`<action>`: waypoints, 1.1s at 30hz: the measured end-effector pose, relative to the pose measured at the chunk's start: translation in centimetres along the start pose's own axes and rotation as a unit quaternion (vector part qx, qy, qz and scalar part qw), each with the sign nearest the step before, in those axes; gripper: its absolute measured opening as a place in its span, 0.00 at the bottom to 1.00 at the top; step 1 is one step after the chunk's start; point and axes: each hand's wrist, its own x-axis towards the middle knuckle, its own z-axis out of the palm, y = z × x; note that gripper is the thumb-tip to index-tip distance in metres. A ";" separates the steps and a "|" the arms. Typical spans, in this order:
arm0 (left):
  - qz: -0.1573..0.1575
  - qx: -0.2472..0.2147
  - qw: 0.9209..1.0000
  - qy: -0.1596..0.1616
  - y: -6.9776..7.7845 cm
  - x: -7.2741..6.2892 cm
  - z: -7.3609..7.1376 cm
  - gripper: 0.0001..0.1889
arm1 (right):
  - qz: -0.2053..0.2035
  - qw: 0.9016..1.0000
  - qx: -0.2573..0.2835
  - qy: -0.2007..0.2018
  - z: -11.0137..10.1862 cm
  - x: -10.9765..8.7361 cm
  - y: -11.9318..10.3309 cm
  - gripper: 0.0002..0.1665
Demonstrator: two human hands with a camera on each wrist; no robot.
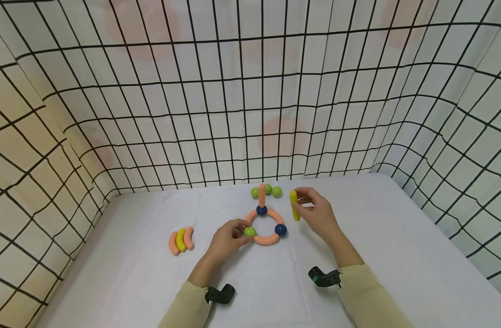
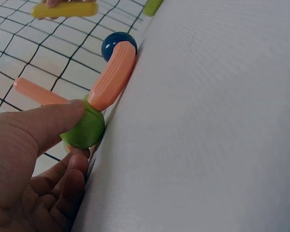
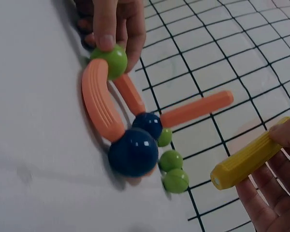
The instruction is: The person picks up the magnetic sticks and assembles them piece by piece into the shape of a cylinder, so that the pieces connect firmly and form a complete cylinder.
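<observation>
A ring of curved orange building rods [image 1: 268, 239] lies on the table, joined by two dark blue balls and one green ball [image 1: 250, 232]. On the far blue ball [image 1: 261, 210] a straight orange rod [image 3: 198, 108] stands upright. My left hand [image 1: 227, 239] pinches the ring's green ball between thumb and fingers. To the right of the ring, my right hand [image 1: 316, 212] holds a straight yellow rod [image 3: 249, 157] up, apart from the ring. In the right wrist view, the near blue ball [image 3: 134, 152] overlaps part of the ring.
Three loose green balls [image 1: 276, 192] sit behind the ring. Two curved orange rods [image 1: 174, 243] and a curved yellow one [image 1: 181, 240] lie side by side at the left. White cloth with a black grid [image 1: 217, 109] rises at the table's back and sides.
</observation>
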 end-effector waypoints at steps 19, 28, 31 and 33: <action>-0.013 -0.001 1.000 -0.009 0.0 0.3 -0.1 0.16 | -0.032 0.995 0.072 -0.058 4.6 -0.5 -3.0 0.20; -0.003 -0.003 1.000 -0.004 -0.1 0.2 -0.2 0.16 | -0.032 0.991 0.108 -0.075 6.5 -0.9 -3.7 0.20; -0.004 -0.005 1.000 -0.003 -0.1 0.2 -0.2 0.17 | -0.025 0.989 0.122 -0.076 7.2 -0.9 -3.8 0.20; -0.005 -0.004 1.000 -0.004 0.0 0.3 -0.2 0.17 | -0.023 0.988 0.131 -0.075 7.7 -1.0 -3.8 0.20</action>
